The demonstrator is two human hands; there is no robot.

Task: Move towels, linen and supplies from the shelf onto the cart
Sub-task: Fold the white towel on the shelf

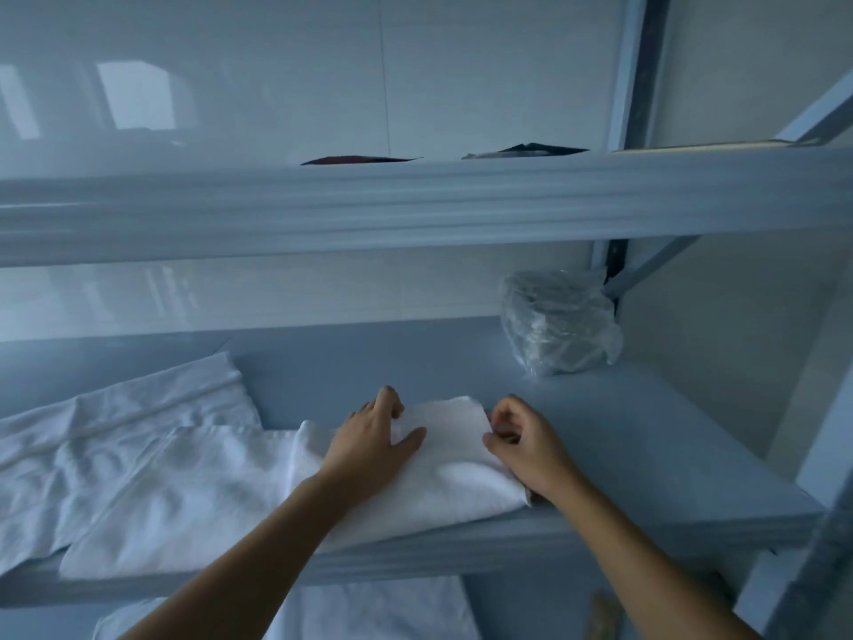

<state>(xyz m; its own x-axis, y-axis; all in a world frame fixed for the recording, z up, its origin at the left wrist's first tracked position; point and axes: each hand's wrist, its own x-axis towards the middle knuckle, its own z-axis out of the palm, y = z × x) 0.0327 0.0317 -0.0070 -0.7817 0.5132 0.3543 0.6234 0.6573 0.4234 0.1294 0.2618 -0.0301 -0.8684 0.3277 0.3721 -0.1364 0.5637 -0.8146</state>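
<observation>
White and soft, the folded towel (452,455) sits lower centre of the frame on the shelf (646,431). It is probably light but floppy, so best lifted from under both sides. The left hand (374,441) hooks its far edge and the right hand (521,441) pinches its right edge.

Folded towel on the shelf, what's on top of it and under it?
The left hand lies on the towel; the right hand pinches its edge. Beneath, only the shelf shows; anything under the towel is covered.

The grey shelf (646,431) bears a folded towel (452,464), rumpled linen (138,455) and a plastic-wrapped bundle (558,323).
</observation>
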